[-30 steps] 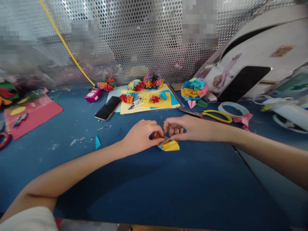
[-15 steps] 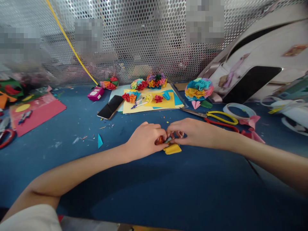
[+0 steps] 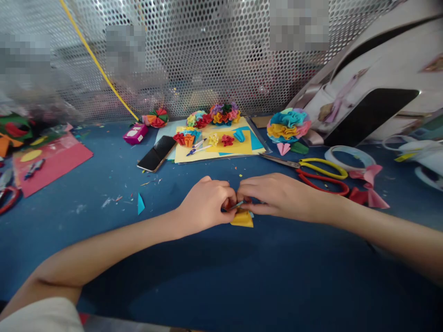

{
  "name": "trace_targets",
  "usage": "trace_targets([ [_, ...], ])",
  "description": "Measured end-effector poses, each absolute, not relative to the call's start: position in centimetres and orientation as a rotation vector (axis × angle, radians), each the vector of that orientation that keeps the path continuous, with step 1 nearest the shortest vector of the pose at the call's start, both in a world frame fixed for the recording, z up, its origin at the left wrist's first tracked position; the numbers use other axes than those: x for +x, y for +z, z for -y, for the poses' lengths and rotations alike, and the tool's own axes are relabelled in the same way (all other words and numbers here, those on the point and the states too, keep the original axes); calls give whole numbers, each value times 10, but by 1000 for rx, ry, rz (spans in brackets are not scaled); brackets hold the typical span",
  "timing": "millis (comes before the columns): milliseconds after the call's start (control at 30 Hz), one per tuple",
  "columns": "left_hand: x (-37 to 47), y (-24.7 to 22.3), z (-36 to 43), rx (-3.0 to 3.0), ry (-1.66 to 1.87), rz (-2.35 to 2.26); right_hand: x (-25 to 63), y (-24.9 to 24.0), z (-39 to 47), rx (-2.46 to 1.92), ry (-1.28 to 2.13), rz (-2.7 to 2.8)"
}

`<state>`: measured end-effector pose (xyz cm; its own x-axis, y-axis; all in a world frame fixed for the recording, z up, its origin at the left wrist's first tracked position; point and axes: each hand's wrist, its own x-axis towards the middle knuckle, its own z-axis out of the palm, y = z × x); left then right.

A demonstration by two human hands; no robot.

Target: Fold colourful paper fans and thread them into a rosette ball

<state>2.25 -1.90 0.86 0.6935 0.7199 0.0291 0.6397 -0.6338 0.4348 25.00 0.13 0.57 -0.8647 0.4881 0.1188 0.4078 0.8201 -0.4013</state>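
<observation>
At far left of centre, a small purple box with rounded edges [image 3: 135, 134] carries white print, too small to read. Right of it, the black-screened phone [image 3: 157, 153] shows no legible brand. Nearer, the left hand [image 3: 204, 206] has its grip closed on the upper left of a small folded yellow-and-pale-blue paper piece [image 3: 242, 220], just above the dark blue surface [image 3: 221, 272]. The piece should be very light, soft and easily creased, more prone to crushing or unfolding than slipping; its gathered upper folds look the best place to pinch, lightly, leaving the loose yellow flap uncrushed. The right hand [image 3: 282, 197] has its grip pinched at the upper right of those folds. At far right, the pale fabric backpack [image 3: 387, 60] bears a brownish patch [image 3: 432, 63], cut by the view's edge; no writing is readable there.
</observation>
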Motion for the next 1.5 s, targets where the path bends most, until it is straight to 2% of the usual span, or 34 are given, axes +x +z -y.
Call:
trace_targets([
  [400, 26, 7, 20, 2510, 321, -1042, 243, 6, 3, -1139, 970, 2565],
  [867, 21, 10, 11, 2352, 191, -977, 243, -5, 3, -1018, 1088, 2390],
  [1100, 16, 12, 4, 2299, 209, -923, 243, -8, 3, -1024, 1036, 2392],
  [1500, 23, 7, 14, 2385, 273, -1028, 244, -8, 8, -1009, 747, 2510],
])
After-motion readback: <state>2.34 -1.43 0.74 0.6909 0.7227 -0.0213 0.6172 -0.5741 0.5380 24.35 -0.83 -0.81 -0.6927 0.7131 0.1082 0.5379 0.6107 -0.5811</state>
